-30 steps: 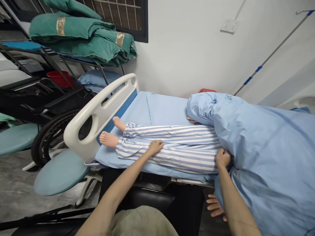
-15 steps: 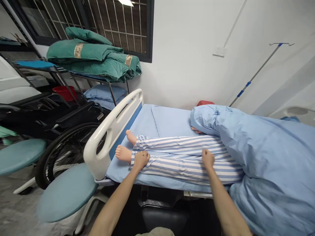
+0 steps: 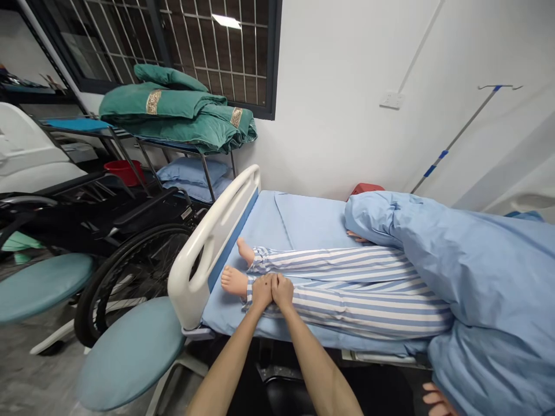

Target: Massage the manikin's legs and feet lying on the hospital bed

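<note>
Both hands together, left hand (image 3: 262,292) touching right hand (image 3: 282,291), on near striped trouser leg (image 3: 347,306) just beside manikin's bare foot (image 3: 234,282); grip or mere rest unclear. Legs uncovered to thigh; blue duvet (image 3: 485,271) over remainder, toward right end of bed (image 3: 303,216).

bed rail (image 3: 184,303): glossy plastic | trousers (image 3: 355,303): matt cloth | foot (image 3: 234,282): smooth, probably vinyl

Bright, even indoor light, a lamp's glare (image 3: 226,21) in the window (image 3: 260,69), soft shadows, wide-angle bowing at the edges.
</note>
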Tool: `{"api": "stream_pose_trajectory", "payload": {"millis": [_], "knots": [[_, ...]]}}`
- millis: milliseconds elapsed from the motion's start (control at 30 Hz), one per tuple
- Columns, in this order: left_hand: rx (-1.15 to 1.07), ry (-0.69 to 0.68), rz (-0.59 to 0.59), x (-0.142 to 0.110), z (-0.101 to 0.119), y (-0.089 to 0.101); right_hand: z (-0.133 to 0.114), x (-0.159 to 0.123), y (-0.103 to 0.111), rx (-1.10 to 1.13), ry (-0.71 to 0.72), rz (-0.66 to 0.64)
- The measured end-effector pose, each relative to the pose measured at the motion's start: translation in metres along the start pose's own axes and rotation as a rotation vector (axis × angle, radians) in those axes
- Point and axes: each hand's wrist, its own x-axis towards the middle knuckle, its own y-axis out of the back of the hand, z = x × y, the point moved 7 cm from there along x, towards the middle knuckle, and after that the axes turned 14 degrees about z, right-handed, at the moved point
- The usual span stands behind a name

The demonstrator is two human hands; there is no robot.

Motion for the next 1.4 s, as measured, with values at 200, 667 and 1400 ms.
{"api": "stream_pose_trajectory", "payload": {"millis": [200,667,1400], "knots": [[-0.172,0.028,-0.012,0.03,0.011,0.008,0.006,0.008,0.003,0.078,-0.035,0.047],[0.09,-0.039,0.091,-0.013,0.012,-0.02,0.001,0.016,0.025,-0.019,0.14,-0.018],[-0.144,0.193,0.18,-0.022,0.046,-0.03,0.044,0.017,0.037,0.152,-0.024,0.019]]}}
